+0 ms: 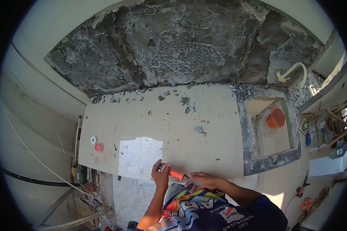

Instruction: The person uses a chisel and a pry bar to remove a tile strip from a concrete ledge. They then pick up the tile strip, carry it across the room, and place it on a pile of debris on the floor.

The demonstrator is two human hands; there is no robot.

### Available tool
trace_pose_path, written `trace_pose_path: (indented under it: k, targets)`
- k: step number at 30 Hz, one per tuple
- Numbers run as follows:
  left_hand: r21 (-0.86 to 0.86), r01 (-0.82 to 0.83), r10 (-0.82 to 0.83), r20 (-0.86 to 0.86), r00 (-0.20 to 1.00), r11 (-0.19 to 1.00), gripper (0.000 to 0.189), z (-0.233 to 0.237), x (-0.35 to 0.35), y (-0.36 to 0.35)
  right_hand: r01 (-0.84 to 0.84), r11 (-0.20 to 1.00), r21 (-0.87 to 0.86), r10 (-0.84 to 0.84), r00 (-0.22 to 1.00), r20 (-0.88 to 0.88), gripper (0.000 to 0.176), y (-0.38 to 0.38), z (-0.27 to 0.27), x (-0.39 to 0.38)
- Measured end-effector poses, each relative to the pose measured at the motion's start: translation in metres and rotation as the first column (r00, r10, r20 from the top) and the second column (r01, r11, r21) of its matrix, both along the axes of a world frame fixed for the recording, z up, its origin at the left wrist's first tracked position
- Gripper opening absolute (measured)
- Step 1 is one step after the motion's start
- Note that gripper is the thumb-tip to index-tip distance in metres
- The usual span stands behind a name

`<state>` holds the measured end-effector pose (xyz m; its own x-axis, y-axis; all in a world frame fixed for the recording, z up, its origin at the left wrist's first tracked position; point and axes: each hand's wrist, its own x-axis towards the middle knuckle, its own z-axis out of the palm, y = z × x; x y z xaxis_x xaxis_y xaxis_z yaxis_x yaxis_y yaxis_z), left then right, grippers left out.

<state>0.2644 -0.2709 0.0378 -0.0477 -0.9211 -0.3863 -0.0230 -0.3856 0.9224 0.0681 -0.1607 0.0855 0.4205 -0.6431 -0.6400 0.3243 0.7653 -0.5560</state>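
Note:
In front of my body, a tool with an orange grip is held between my two hands. My left hand is closed around its left end, where a bit of red and white shows between the fingers. Toward the other side the grip meets a short dark part, and my right hand has its fingers closed at that end. What kind of tool it is cannot be made out. Below the hands is a pale counter slab strewn with grey rubble.
A white tape roll and a red ring-shaped item lie on the slab's left. Rubble chunks line the back below a rough mortared wall. At right, an orange bucket stands in a cut-out beside a pale hose.

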Motion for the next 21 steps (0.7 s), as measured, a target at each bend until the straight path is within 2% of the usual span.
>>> trace_pose_path:
  k: [1,2,5,7,9,10,13,14,15,17,18,20,21]
  targets:
    - [-0.144,0.063,-0.035,0.185,0.982,0.988,0.055,0.003,-0.009,-0.014,-0.135,0.989,0.056,0.143,0.977,-0.159,0.054,-0.013,-0.004,0.001]
    - [-0.219,0.085,-0.039,0.208,0.977,0.972,0.053,0.007,-0.017,-0.027,-0.229,0.966,-0.120,0.190,0.943,-0.275,0.060,-0.020,-0.026,0.009]
    - [-0.305,0.155,-0.102,0.183,0.978,0.940,0.061,0.022,-0.036,-0.073,-0.286,0.934,-0.213,0.092,0.771,-0.631,0.068,-0.056,-0.018,0.020]
    - [-0.215,0.127,-0.097,0.146,0.985,0.968,0.079,0.047,-0.047,-0.098,-0.264,0.924,-0.277,0.000,0.724,-0.690,0.070,-0.069,-0.008,0.020]
    - [-0.204,0.043,-0.036,0.040,0.999,0.978,0.083,0.056,-0.050,-0.124,-0.237,0.918,-0.319,-0.070,0.693,-0.718,0.070,-0.071,-0.004,0.025]
    - [-0.267,0.122,-0.090,0.128,0.988,0.956,0.081,0.046,-0.048,-0.134,-0.217,0.918,-0.333,-0.102,0.682,-0.725,0.069,-0.071,-0.003,0.026]
    - [-0.193,0.320,-0.299,0.129,0.945,0.928,0.075,0.046,-0.056,-0.153,-0.207,0.917,-0.341,-0.145,0.625,-0.767,0.063,-0.073,-0.011,0.027]
    - [-0.212,0.392,-0.360,0.176,0.916,0.895,0.070,0.039,-0.060,-0.158,-0.217,0.919,-0.330,-0.140,0.602,-0.786,0.061,-0.074,-0.016,0.026]
    - [-0.361,0.483,-0.422,0.236,0.875,0.798,0.069,0.024,-0.062,-0.162,-0.150,0.926,-0.346,-0.189,0.608,-0.771,0.057,-0.078,-0.019,0.022]
    - [-0.510,0.573,-0.543,0.225,0.809,0.642,0.066,0.055,-0.081,-0.164,-0.019,0.927,-0.376,-0.286,0.613,-0.736,0.051,-0.091,-0.021,0.011]
    - [-0.569,0.540,-0.476,0.274,0.836,0.620,0.065,0.072,-0.089,-0.166,0.142,0.909,-0.391,-0.399,0.564,-0.723,0.044,-0.103,-0.007,0.005]
    - [-0.672,0.483,-0.317,0.364,0.876,0.562,0.061,0.094,-0.094,-0.169,0.332,0.817,-0.472,-0.575,0.398,-0.714,0.050,-0.127,-0.007,-0.019]
    - [-0.618,0.461,-0.322,0.330,0.887,0.636,0.059,0.089,-0.085,-0.173,0.407,0.701,-0.585,-0.707,0.291,-0.645,0.047,-0.141,-0.015,-0.037]
